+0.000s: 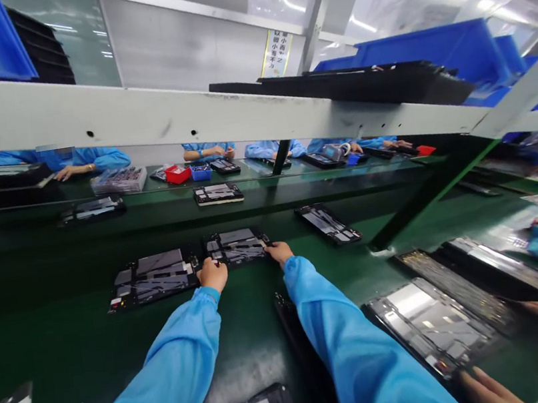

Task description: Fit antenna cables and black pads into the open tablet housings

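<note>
Flanking the opened tablet (238, 246) along its long axis, my right fingers (273, 251) pinch its right end; left fingers (207, 269) curl at its left, grip unclear.

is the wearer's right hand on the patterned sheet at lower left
No, the right hand is at the right end of an open device.

The held device (241, 247) has smooth grey panels, the worktop (84, 353) looks glossy, and the sleeves (173, 371) are creased cloth.
</note>
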The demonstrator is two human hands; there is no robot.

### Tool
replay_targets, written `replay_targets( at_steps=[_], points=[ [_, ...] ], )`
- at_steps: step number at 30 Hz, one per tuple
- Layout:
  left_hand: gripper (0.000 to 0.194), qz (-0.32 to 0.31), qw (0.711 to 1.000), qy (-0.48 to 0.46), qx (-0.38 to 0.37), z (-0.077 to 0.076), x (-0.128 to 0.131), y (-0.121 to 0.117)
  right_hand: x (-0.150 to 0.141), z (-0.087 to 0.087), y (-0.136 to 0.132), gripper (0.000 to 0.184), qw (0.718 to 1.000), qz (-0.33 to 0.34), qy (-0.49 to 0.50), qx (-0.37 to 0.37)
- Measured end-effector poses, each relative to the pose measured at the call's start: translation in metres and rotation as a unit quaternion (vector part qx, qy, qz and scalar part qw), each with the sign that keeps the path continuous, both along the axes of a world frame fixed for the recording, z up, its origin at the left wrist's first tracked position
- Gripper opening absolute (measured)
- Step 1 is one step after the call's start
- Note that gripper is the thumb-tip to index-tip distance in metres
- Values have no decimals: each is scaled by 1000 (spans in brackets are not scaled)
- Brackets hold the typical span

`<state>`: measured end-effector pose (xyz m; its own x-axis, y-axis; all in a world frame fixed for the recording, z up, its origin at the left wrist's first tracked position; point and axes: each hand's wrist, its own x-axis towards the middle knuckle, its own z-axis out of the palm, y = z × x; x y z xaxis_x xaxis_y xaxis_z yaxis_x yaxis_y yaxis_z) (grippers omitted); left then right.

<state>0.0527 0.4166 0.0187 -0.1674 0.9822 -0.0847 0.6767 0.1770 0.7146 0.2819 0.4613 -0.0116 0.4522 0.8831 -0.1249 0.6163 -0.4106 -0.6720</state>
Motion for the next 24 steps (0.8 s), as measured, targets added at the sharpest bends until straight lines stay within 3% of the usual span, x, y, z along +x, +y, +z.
replay_targets(
  at_steps=[4, 7, 10, 13, 16, 18, 21, 24],
  points=[
    [37, -7, 999, -23, 27, 30, -20, -31, -9, 23, -35, 34, 997, 31, 57, 37],
    [34, -15, 998, -38, 49, 53, -45, -77, -21, 43, -85, 32, 992, 55, 90, 72],
    [35, -24, 996, -57, 70, 72, -79, -157, -34, 60, -161, 36, 982, 88, 111, 126],
    [42, -37, 993, -82, 79, 79, -113, -263, -50, 64, -260, 49, 970, 102, 115, 186],
    [47, -43, 984, -148, 88, 67, -136, -363, -69, 50, -359, 56, 958, 96, 88, 257],
    [48, -21, 983, -162, 79, 51, -145, -410, -81, 34, -408, 54, 960, 94, 82, 252],
    [49, 3, 982, -171, 77, 20, -151, -445, -94, 7, -448, 53, 966, 100, 78, 226],
    [47, -3, 982, -176, 67, -10, -158, -455, -93, -18, -461, 51, 970, 106, 69, 209]
  ],
)
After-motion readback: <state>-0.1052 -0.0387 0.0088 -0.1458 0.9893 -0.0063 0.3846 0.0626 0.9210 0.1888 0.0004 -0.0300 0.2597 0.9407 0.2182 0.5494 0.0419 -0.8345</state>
